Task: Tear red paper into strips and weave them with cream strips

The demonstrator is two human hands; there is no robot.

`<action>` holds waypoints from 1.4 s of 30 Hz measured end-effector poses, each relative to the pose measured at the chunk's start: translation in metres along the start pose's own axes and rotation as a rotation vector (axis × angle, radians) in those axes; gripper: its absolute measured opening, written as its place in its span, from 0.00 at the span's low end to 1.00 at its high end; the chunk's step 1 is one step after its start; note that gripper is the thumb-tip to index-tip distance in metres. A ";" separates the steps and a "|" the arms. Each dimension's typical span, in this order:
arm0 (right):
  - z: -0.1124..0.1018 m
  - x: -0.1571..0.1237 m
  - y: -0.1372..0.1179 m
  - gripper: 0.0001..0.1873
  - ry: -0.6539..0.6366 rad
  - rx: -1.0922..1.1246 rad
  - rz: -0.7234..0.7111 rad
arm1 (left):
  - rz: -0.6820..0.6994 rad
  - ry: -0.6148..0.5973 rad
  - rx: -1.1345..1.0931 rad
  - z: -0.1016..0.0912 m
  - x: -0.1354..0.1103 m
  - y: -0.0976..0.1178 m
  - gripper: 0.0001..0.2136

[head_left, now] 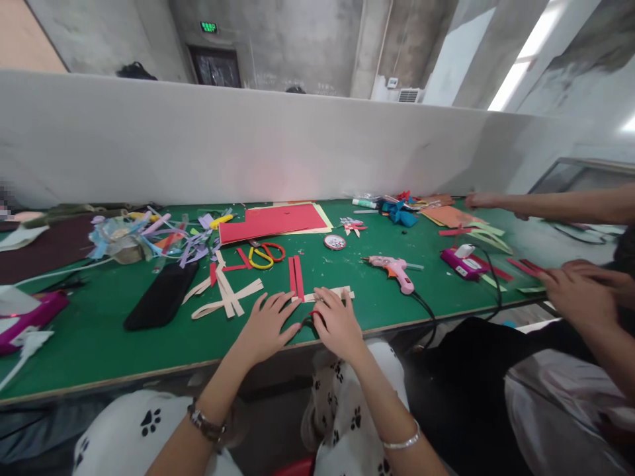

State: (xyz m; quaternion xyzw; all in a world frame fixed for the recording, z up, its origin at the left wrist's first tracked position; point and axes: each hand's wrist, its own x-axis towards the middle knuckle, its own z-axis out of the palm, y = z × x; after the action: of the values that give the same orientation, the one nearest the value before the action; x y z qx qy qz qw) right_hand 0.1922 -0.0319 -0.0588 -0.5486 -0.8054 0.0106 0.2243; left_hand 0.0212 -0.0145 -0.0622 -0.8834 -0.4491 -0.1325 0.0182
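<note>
My left hand (268,327) lies spread on the green table, its fingertips at the lower ends of two upright red paper strips (296,277). Its thumb reaches toward a small curled red paper strip (311,316). That curled strip runs in under the thumb and fingers of my right hand (340,322), which seem to pinch it; the exact grip is partly hidden. Under the right fingertips lies a cream paper strip (350,291). Left of my hands are crossed cream strips (228,294) and scissors (261,255) with yellow and red handles.
A pink glue gun (394,270) with a cord lies to the right, near a purple power strip (464,264). Red card sheets (278,221), a black phone-like object (163,295) and paper scraps (198,238) lie around. At right, a co-worker's hands (580,297) handle red strips.
</note>
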 end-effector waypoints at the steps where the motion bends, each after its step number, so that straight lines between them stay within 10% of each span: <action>1: 0.000 0.000 0.000 0.12 0.001 -0.002 0.002 | -0.001 0.001 -0.004 0.000 0.000 0.000 0.18; 11: 0.003 0.000 0.003 0.10 0.038 0.079 0.028 | -0.016 0.012 -0.031 0.003 -0.001 0.000 0.20; 24: -0.015 0.021 0.031 0.12 0.280 0.701 0.356 | -0.013 0.003 -0.010 0.003 0.000 -0.002 0.19; 33: -0.018 0.032 0.026 0.13 -0.148 0.120 0.168 | -0.017 -0.008 -0.027 0.004 0.000 -0.002 0.20; 42: -0.015 0.037 0.018 0.05 -0.105 -0.100 0.092 | -0.017 -0.020 -0.010 0.004 0.000 -0.002 0.19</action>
State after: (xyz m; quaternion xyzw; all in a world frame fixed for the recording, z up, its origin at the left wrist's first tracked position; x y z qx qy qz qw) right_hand 0.2031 0.0047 -0.0373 -0.5942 -0.7895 0.0096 0.1533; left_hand 0.0199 -0.0127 -0.0667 -0.8810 -0.4561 -0.1259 0.0081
